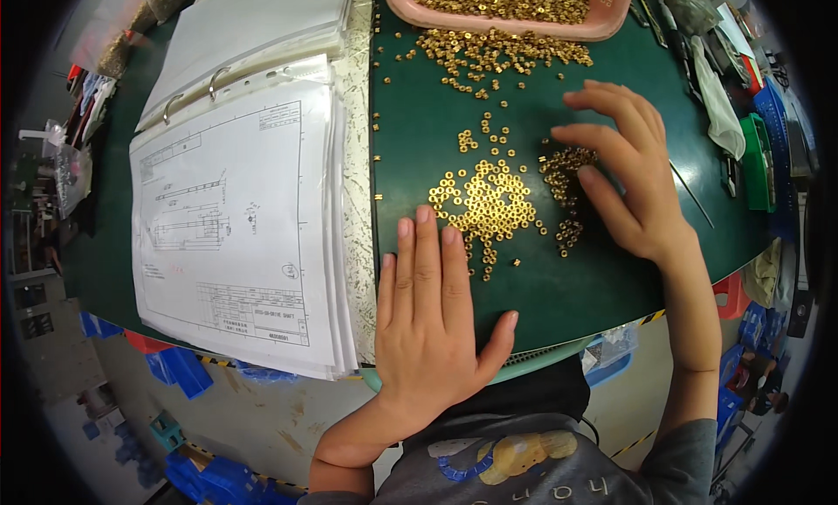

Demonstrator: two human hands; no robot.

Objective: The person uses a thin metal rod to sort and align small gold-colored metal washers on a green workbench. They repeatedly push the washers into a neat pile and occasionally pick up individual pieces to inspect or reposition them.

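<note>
The right hand point(633, 186) arches with its fingers spread and loosely bent, the thumb well apart from them, and nothing shows in its grasp; its thumb and index finger overlap the edge of a darker, shadowed cluster of small brass rings point(559, 186), and whether they touch it cannot be told. The left hand point(426, 322) lies flat, palm down, fingers straight and pointing away from the person, thumb out to the right; no held piece is visible, though the underside is hidden. Its fingertips reach the near left edge of the main pile of brass rings point(489, 199), between the hands on a green tabletop point(602, 287). Most of these rings lie flat, holes facing up, so their axes stand upright; a stray one nearer the person rests on its side. The pile trails toward the person, while the shadowed cluster runs lengthwise away from them. Farther off, a third scatter of rings point(497, 55) stretches sideways before a pink basket point(616, 0) of similar pieces. Left lies an open binder of drawings point(227, 217).
</note>
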